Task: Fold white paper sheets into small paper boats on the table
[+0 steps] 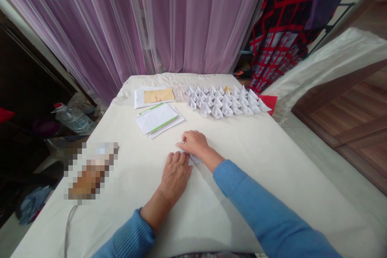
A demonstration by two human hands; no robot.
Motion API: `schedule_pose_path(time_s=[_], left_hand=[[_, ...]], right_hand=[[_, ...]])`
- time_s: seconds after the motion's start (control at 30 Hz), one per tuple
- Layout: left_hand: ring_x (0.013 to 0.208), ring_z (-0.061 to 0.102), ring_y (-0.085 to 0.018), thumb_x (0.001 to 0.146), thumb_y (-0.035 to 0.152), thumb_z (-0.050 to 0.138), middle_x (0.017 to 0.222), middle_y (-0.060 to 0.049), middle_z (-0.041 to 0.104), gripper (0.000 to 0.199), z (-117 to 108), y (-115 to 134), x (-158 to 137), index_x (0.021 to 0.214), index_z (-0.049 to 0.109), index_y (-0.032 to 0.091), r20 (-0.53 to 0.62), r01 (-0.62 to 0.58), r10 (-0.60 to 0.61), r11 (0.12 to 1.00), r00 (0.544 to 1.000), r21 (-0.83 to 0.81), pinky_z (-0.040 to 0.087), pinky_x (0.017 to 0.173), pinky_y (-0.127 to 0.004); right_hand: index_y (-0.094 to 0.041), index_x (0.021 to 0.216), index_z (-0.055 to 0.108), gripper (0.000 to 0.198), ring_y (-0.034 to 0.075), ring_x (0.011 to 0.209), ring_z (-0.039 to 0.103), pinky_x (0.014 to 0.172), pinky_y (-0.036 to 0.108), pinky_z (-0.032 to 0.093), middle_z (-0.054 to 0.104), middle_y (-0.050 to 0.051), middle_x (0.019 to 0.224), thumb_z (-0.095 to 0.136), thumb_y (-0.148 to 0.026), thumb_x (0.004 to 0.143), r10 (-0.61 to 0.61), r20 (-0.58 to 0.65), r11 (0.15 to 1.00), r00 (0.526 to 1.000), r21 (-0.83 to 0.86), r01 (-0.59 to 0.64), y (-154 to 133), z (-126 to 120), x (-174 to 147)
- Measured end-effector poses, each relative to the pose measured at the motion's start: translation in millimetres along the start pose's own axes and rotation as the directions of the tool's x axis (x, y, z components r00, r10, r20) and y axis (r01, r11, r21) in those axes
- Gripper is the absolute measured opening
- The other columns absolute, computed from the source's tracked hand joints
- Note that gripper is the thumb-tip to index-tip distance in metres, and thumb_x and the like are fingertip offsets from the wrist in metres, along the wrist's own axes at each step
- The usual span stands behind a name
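A small piece of white folded paper (pixel 195 160) lies on the table, mostly covered by my two hands. My left hand (pixel 176 173) rests palm down with its fingers stretched over the paper's near left part. Just beyond it, my right hand (pixel 195 144) has its fingers curled in, and its thumb and fingers press on the paper's upper part. How the paper is folded between them is hidden.
Rows of folded white paper boats (pixel 227 109), one of them yellow (pixel 227 89), stand at the back right beside a red sheet (pixel 269 104). Back left are white sheets (pixel 160 117) and a tan envelope (pixel 157 96). A blurred-out object (pixel 92 171) with a cable (pixel 67 225) lies left.
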State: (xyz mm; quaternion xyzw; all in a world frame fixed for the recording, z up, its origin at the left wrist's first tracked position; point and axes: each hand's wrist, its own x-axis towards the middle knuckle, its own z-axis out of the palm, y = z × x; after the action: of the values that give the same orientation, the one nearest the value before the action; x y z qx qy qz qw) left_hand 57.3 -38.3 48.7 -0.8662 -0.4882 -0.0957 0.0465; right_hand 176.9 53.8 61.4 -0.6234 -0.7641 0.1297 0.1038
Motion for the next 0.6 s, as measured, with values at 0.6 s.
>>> schedule_pose_path(time_s=[0.6], left_hand=[[0.118,0.052,-0.030,0.091,0.025,0.053,0.112,-0.011,0.062,0.033,8.5,-1.3,-3.8,0.122,0.057,0.013,-0.018,-0.009,0.009,0.999,1.000,0.031,0.037,0.106,-0.050]], right_hand=[[-0.024,0.083,0.066,0.009,0.018,0.090,0.061,0.079,0.027,0.042,0.070,0.002,0.092,0.063,-0.030,0.078,-0.017,0.017,1.000,1.000,0.024,0.017,8.9,3.0,-2.5]])
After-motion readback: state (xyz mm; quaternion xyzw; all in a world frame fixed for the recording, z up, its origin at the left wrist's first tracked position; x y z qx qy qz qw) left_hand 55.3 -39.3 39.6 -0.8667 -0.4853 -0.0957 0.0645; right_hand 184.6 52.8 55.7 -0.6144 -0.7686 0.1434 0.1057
